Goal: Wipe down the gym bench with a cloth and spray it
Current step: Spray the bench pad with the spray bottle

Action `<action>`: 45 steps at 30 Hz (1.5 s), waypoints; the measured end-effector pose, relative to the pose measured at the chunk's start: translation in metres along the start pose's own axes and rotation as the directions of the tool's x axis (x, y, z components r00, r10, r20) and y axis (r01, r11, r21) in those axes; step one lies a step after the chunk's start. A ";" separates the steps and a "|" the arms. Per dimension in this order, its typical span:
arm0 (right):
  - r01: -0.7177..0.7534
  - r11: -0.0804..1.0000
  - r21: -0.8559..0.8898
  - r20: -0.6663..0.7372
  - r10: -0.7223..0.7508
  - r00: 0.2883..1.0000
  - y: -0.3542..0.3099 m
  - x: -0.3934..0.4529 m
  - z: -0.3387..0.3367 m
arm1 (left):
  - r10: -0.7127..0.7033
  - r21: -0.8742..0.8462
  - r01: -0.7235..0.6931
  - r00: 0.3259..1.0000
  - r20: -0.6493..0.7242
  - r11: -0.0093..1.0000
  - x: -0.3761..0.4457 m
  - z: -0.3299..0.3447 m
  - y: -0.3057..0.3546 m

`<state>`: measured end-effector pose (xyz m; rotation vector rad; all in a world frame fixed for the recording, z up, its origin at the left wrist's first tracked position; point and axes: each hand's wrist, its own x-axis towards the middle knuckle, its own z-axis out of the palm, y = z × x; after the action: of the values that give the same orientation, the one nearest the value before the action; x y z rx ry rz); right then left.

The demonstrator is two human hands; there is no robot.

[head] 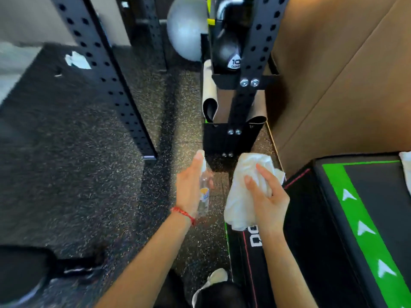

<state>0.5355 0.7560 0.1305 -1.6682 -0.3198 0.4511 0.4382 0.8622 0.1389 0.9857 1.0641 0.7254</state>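
A dark speckled rubber floor (89, 174) is seen from above. Black perforated steel uprights (104, 81) of a rack are planted on it. A grey exercise ball (184, 30) is set at the far end, beside a black kettlebell (226, 47) kept on a rack shelf. Rolled mats (210, 107) are stored below. Brown cardboard (333, 74) is propped at the right.

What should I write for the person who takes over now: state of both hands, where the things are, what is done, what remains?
Left hand holds the clear spray bottle upright over the floor, left of the bench.
Right hand grips the white cloth at the bench's near corner.
Bench, black with a green stripe, stands at the right; neither the cloth nor the bottle is on its top.
Done: both tools are in hand.
Left: spray and wipe. Whether any was done before, I cannot tell.
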 end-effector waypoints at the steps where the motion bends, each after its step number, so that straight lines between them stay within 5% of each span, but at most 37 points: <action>1: 0.001 1.000 0.002 0.035 -0.001 0.999 -0.001 -0.006 0.012 | 0.020 -0.031 -0.020 1.000 -0.017 0.999 0.000 -0.015 0.001; 12: 0.141 0.990 0.000 0.362 -0.131 0.923 -0.001 -0.115 0.170 | 0.126 -0.021 -0.138 0.949 -0.289 0.990 -0.021 -0.221 0.022; 20: 0.186 0.982 0.032 0.625 -0.165 0.763 0.006 -0.217 0.290 | 0.042 -0.178 -0.170 0.826 -0.563 0.969 -0.057 -0.372 0.023; 27: 0.203 0.979 0.031 0.820 -0.141 0.554 0.017 -0.275 0.363 | -0.020 -0.279 -0.267 0.687 -0.726 0.922 -0.080 -0.455 0.015; 37: 0.249 0.968 -0.029 0.972 -0.031 0.233 0.043 -0.308 0.461 | -0.239 -0.316 -0.142 0.396 -0.887 0.938 -0.085 -0.538 -0.016; 45: 0.312 0.947 -0.076 0.994 0.047 0.100 0.054 -0.309 0.519 | -0.331 -0.355 -0.131 0.171 -0.928 0.926 -0.063 -0.573 -0.041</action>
<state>0.0179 1.0622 0.0554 -1.2662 -1.6516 1.4737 -0.1208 0.9626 0.0332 -0.0960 2.0237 1.4872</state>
